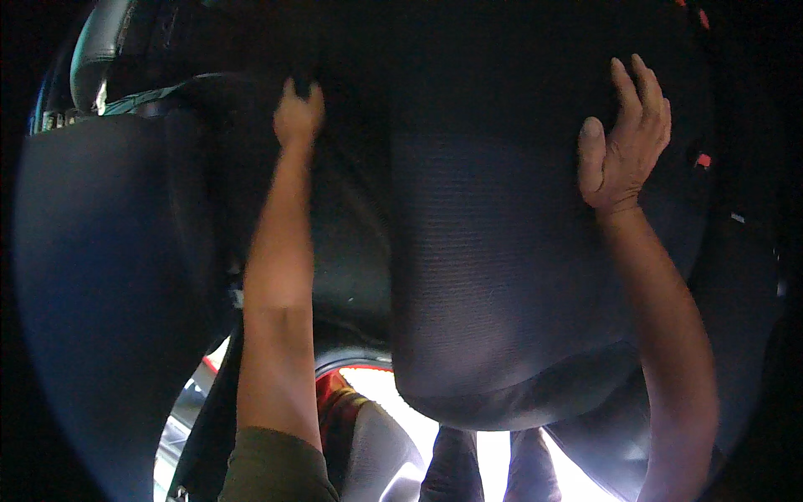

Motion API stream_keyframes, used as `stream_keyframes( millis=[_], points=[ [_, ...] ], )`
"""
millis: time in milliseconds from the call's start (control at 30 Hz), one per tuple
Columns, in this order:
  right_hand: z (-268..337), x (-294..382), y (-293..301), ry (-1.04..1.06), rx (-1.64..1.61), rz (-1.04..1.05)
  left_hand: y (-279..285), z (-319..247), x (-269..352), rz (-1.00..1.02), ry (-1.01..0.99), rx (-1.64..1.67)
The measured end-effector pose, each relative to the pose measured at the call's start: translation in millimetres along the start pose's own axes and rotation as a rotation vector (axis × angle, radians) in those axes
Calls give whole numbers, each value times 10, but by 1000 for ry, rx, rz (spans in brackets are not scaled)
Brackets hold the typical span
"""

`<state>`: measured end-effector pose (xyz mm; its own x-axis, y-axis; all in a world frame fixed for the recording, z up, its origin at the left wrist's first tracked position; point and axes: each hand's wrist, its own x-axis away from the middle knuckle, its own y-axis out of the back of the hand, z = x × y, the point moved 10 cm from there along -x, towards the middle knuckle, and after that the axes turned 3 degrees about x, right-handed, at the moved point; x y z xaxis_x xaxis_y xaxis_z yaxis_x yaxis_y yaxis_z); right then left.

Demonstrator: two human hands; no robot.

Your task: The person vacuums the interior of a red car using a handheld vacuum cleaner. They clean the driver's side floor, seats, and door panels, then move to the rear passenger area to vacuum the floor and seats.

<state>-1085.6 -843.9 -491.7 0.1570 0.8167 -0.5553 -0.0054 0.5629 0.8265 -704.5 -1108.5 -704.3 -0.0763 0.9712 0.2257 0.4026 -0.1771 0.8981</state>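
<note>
Inside a car, my left hand [300, 119] reaches forward into the dark footwell [351, 251]. Its thumb and a finger stand apart, with darkness between them; whether it holds something dark cannot be told. On the right, my right hand [633, 135] is spread over the far part of a dark, ribbed fabric seat cushion [502, 263], with nothing seen in it. How firmly it touches the seat is unclear. A red seat belt buckle part [704, 160] shows just right of that hand.
A dark seat back [100, 251] rises on the left, with a padded part [97, 63] behind it. Below, the door opening has a red-edged seal [357, 368], and plaid cloth [342, 401] lies near it. My legs [452, 464] stand outside in bright light.
</note>
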Motion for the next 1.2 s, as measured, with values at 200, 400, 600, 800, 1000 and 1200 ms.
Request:
stream_keyframes(
  millis=[200, 400, 600, 800, 1000, 1200],
  points=[
    [-23, -9, -101, -52, 23, 67, 201, 1357, 1670, 18, 187, 242],
    [-96, -51, -35, -33, -19, -48, 321, 230, 935, 33, -53, 303],
    [-89, -105, -28, 24, 35, -29, 223, 1088, 1337, 119, 287, 38],
    [-174, 78, 136, -9, 75, -28, 162, 832, 1127, -13, 169, 326],
    [-358, 268, 349, -27, 81, -32, -808, -293, 1267, 303, 275, 312],
    [-324, 277, 315, -11, 77, -34, -194, 442, 1188, 117, 312, 500]
  ],
)
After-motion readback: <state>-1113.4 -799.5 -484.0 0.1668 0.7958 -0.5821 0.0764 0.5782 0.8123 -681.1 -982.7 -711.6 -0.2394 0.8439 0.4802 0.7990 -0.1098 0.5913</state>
